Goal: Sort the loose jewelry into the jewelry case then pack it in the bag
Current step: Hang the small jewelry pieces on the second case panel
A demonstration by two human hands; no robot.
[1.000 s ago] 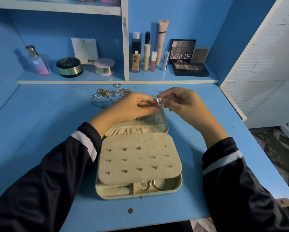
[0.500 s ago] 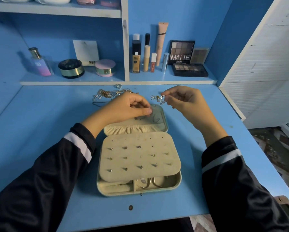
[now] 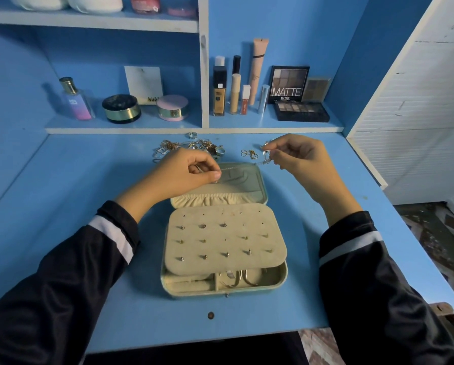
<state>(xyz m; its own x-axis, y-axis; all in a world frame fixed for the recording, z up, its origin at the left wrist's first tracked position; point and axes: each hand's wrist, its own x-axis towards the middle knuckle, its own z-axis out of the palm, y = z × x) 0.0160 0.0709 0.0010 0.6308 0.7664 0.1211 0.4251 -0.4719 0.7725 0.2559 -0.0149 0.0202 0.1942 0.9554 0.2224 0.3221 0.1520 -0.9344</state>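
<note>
An open pale-green jewelry case (image 3: 283, 275) lies in the middle of the blue desk, its cream stud panel (image 3: 226, 238) holding several small earrings. A thin silver chain (image 3: 236, 167) is stretched over the case's lid between my two hands. My left hand (image 3: 191, 171) pinches one end above the lid pocket. My right hand (image 3: 297, 156) pinches the other end, where a silver pendant (image 3: 266, 154) hangs. A pile of loose jewelry (image 3: 191, 148) lies behind the case, and a small gold piece (image 3: 248, 153) lies beside it.
The shelf behind holds a perfume bottle (image 3: 76, 101), two round jars (image 3: 121, 108), makeup tubes (image 3: 236, 85) and eyeshadow palettes (image 3: 301, 111). A white slatted panel (image 3: 415, 101) bounds the desk on the right. A small dark knob (image 3: 210, 315) sits near the desk's front edge.
My hands have drawn apart, the right one moving right and back, stretching the chain out between them. Earlier they were together around the pendant.
</note>
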